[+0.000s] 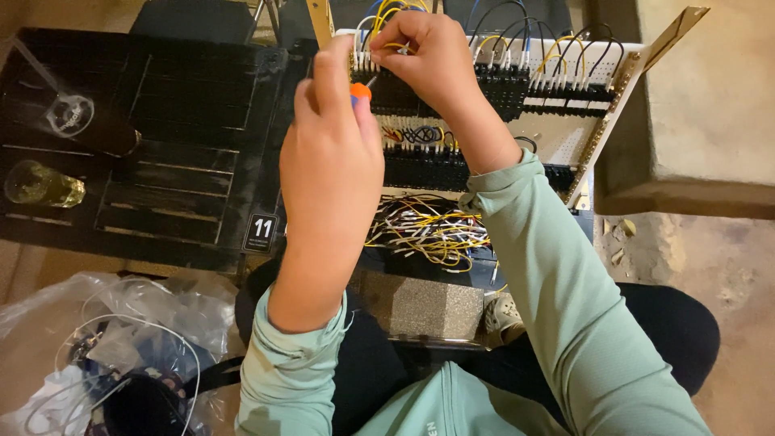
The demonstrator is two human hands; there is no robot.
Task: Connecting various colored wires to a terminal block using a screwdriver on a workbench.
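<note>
My left hand (pixel 331 153) is closed around a screwdriver with an orange handle tip (pixel 360 91), its shaft pointing at the upper row of black terminal blocks (pixel 500 85) on a white wiring panel (pixel 557 133). My right hand (pixel 432 56) reaches across above it and pinches a yellow wire (pixel 393 46) at the same terminal row. Yellow, blue and black wires (pixel 549 48) loop out of the top of the panel. A loose bundle of yellow and white wires (pixel 428 230) lies below the lower terminal row (pixel 436 171). Both arms wear pale green sleeves.
A black slatted tray (pixel 178 121) lies to the left, with a glass bottle (pixel 36 186) and a clear cup (pixel 69 113) on it. A plastic bag with cables (pixel 105 347) sits at lower left. A grey block (pixel 420 307) rests by my knees. A concrete ledge (pixel 702 105) stands at right.
</note>
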